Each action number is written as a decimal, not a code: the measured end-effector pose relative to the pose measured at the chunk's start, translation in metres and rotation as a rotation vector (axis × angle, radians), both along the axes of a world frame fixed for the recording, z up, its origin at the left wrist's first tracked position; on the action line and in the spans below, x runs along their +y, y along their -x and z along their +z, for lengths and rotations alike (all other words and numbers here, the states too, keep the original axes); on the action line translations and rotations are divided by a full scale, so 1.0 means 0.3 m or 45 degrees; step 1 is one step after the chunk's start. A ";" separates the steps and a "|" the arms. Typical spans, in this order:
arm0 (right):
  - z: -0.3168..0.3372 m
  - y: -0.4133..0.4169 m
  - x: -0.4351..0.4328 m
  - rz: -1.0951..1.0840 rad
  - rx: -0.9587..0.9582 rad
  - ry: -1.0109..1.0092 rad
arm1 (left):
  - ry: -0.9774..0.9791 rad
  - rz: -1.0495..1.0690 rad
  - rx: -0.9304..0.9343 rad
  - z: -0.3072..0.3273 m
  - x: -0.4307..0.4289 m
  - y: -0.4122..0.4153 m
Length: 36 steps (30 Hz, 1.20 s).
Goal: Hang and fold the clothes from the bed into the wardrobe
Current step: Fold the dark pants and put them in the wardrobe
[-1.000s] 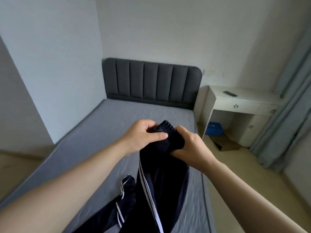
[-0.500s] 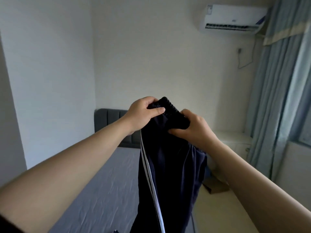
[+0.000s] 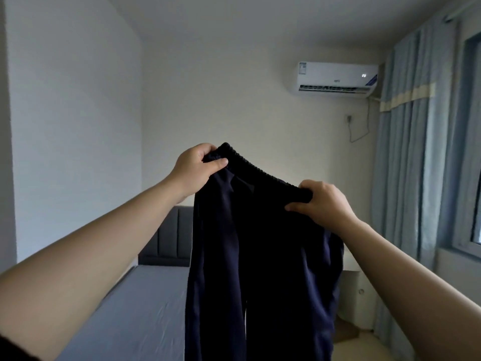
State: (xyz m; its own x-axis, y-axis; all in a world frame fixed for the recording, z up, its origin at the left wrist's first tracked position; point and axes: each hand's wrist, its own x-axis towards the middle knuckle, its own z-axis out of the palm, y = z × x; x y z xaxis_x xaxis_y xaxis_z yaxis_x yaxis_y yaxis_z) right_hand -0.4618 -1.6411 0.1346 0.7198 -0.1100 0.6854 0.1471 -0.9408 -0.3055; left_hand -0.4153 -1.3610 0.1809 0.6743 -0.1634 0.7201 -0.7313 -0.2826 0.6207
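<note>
Dark trousers: held aloft over bed, legs hanging; left hand and right hand each pinch elastic waistband, grip closed, spread apart, likely to straighten for folding

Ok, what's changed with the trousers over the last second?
Both hands rose and drew apart: the left hand went up and left, the right hand out to the right, stretching the waistband between them. The trousers, which partly lay on the bed, now hang straight down, hems out of frame. Unchanged: each hand still grips the waistband.
</note>
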 end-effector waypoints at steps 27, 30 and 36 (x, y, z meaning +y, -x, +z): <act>0.033 0.099 0.042 0.386 0.247 0.268 | 0.104 -0.143 0.249 -0.003 0.071 -0.113; -0.029 0.086 0.052 0.341 0.548 0.476 | 0.148 -0.025 0.144 -0.013 0.067 -0.129; -0.024 0.083 -0.043 0.066 0.313 0.653 | -0.034 0.066 0.164 -0.076 0.120 -0.174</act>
State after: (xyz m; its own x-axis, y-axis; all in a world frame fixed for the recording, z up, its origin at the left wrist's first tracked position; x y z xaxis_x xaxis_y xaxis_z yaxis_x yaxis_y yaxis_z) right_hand -0.4868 -1.6539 0.1274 0.8603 0.2322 0.4538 0.1793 -0.9712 0.1571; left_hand -0.3629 -1.3251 0.1582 0.7688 -0.1442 0.6230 -0.6303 -0.3355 0.7001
